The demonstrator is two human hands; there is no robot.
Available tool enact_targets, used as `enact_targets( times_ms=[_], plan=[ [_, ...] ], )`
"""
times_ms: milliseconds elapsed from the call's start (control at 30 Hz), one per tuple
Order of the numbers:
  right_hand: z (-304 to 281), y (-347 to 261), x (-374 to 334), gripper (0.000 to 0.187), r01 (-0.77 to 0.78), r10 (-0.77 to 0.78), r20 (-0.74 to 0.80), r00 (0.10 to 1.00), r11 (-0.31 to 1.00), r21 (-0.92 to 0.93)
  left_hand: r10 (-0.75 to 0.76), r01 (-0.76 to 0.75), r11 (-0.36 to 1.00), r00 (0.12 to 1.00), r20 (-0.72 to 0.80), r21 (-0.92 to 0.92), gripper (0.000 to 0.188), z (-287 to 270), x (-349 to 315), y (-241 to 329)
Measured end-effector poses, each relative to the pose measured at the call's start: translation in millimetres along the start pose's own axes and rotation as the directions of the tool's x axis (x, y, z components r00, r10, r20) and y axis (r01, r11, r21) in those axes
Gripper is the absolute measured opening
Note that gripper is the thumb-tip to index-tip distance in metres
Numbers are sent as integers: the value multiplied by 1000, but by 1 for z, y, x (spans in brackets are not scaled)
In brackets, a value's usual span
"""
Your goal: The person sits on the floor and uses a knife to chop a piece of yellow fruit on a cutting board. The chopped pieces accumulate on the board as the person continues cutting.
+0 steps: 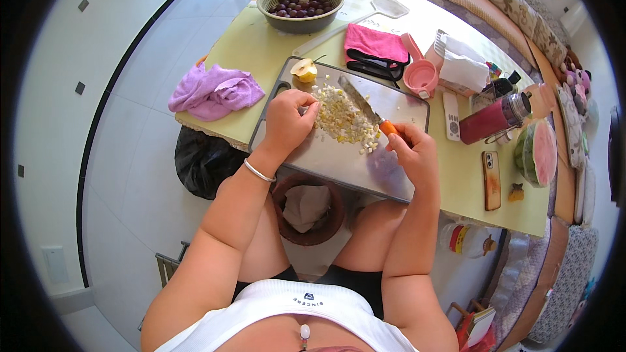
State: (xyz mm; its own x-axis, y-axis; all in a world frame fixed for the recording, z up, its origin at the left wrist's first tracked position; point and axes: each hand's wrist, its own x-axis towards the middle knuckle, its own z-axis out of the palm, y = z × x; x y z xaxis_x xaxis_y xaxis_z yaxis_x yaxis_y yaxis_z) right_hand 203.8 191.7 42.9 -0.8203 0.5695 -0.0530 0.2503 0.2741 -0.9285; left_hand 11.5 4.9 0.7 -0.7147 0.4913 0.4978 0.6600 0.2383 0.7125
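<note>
A metal cutting board (339, 160) lies on the low yellow-green table (261, 45). On it sits a pile of finely diced pale fruit (342, 119). My left hand (289, 119) rests curled against the left side of the pile. My right hand (412, 151) grips the orange handle of a knife (365, 107), whose blade lies across the pile's far side. An apple half (304, 70) sits at the board's far left corner.
A green colander of dark grapes (300, 4) stands at the far end. A purple cloth (212, 91) hangs at the left edge. Pink cloth (375, 44), pink cup (421, 77), maroon flask (492, 118), phone (491, 180) and cut watermelon (538, 152) lie to the right. A brown bowl (308, 210) sits below the board.
</note>
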Motion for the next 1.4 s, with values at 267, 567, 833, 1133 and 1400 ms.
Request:
enact_targets(
  times_ms=[267, 567, 833, 1133, 1400],
  plan=[
    [-4, 5, 4, 22, 62, -54, -96, 994, 994, 85, -33, 33, 999, 999, 13, -26, 11, 3, 0, 1],
    [-4, 12, 7, 23, 34, -33, -28, 999, 999, 33, -87, 89, 994, 995, 44, -67, 10, 4, -1, 4],
    [-7, 12, 6, 23, 10, -10, -1, 1000, 999, 48, -35, 37, 998, 998, 46, -42, 12, 3, -1, 2],
    [-8, 7, 4, 23, -11, 12, -11, 1000, 998, 70, -29, 32, 998, 999, 44, -59, 11, 4, -2, 0],
    [-5, 5, 3, 23, 1, 1, -33, 999, 998, 63, -27, 30, 999, 998, 56, -44, 11, 5, -2, 1]
  ],
)
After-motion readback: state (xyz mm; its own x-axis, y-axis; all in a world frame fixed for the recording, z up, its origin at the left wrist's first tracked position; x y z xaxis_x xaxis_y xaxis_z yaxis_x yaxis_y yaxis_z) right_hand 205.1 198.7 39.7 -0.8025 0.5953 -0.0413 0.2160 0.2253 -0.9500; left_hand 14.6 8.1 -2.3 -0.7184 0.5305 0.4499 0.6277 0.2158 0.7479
